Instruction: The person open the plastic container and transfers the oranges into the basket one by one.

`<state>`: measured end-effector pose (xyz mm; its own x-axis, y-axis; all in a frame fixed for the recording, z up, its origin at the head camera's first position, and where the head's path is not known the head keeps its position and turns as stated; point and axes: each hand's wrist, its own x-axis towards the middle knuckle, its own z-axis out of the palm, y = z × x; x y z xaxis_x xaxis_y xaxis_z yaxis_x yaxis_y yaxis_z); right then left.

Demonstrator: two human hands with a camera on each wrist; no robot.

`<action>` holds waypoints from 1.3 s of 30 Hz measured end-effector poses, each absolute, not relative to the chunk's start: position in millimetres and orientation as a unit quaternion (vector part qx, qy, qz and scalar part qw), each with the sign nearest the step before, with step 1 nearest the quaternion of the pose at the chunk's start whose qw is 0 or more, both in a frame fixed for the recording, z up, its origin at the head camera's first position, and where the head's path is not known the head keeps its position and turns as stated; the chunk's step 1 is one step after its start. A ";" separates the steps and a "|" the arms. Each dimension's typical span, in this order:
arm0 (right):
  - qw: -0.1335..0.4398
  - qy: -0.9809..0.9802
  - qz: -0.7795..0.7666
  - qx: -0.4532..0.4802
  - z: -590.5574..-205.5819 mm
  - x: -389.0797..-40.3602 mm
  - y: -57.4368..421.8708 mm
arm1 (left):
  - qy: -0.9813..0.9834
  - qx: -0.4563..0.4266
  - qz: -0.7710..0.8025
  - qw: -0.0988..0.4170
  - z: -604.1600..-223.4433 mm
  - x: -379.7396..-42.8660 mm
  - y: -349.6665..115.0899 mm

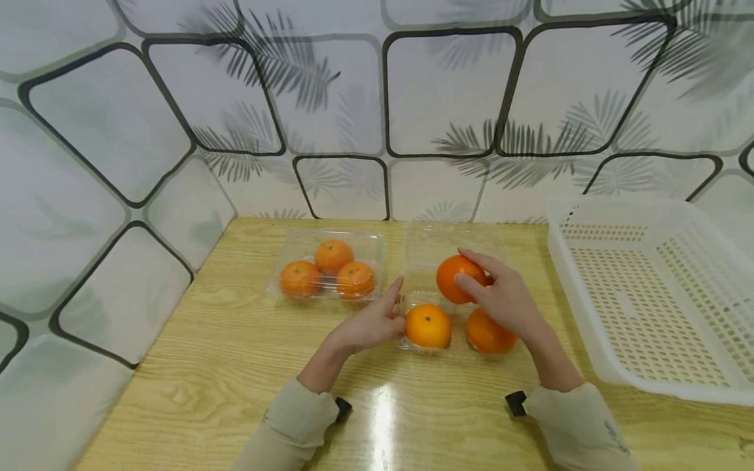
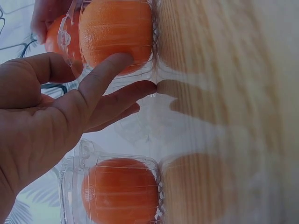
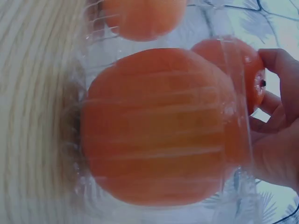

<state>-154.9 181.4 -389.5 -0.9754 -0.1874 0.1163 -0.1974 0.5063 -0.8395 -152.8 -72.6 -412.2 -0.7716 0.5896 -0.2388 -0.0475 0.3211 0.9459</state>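
My right hand (image 1: 501, 291) grips an orange (image 1: 456, 278) by its sides, above the back of an open clear plastic box. Inside the box (image 1: 456, 348) sit two more oranges, one at the left (image 1: 428, 326) and one at the right (image 1: 490, 331), partly under my right hand. My left hand (image 1: 368, 325) is at the box's left side. In the left wrist view its fingers (image 2: 105, 74) reach along the clear wall, the fingertips right at the box. From the right wrist, the held orange (image 3: 252, 70) shows behind the box wall, between thumb and fingers.
To the left stands a second clear box (image 1: 377, 252) with three oranges under its lid. The open box's raised lid (image 1: 432, 242) lies back toward the patterned wall (image 1: 444, 91). A white perforated basket (image 1: 595, 327) stands at the right on the wooden table (image 1: 194, 366).
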 end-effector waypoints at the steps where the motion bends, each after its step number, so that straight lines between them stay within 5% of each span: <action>1: -0.006 -0.854 0.509 0.107 -388.3 -155.3 182.6 | 0.760 0.179 0.555 0.287 -411.8 -152.9 -72.6; 17: -0.166 -0.477 0.855 0.117 -387.8 -159.2 183.9 | 0.773 0.176 0.548 0.268 -415.9 -149.5 -78.3; 39: -0.177 -0.350 0.897 0.202 -392.2 -152.2 184.9 | 0.774 0.187 0.545 0.264 -414.6 -149.9 -74.0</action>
